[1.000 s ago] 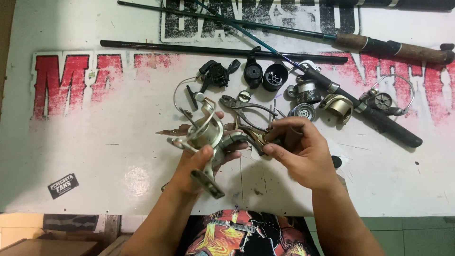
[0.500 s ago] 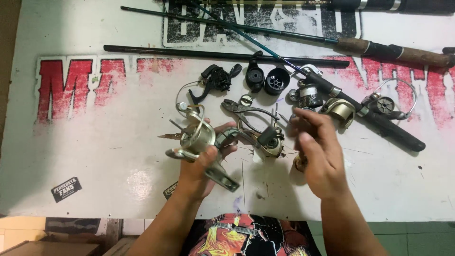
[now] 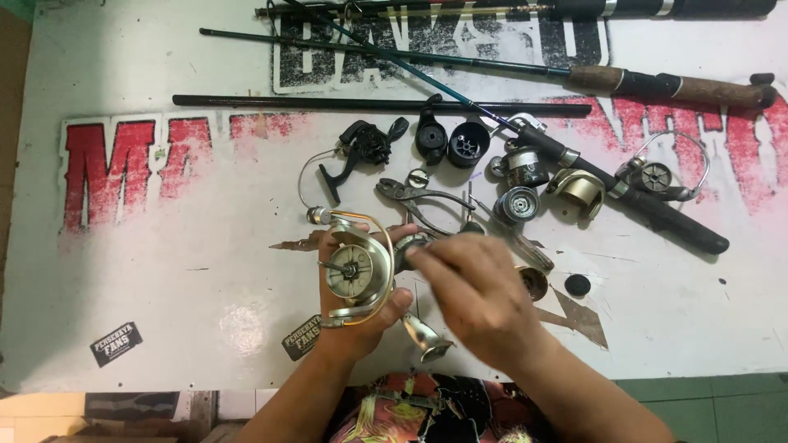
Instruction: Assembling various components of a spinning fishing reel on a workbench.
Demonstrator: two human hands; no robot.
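Silver metal spinning reel body gripped in my left hand over white painted table, my right hand blurred beside it, grip unclear, steel pliers just beyond.

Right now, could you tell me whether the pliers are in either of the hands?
No, the pliers lie on the table above both hands, while the left hand holds the silver reel.

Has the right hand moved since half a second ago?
Yes. The right hand has come left, away from the pliers, onto the silver reel.
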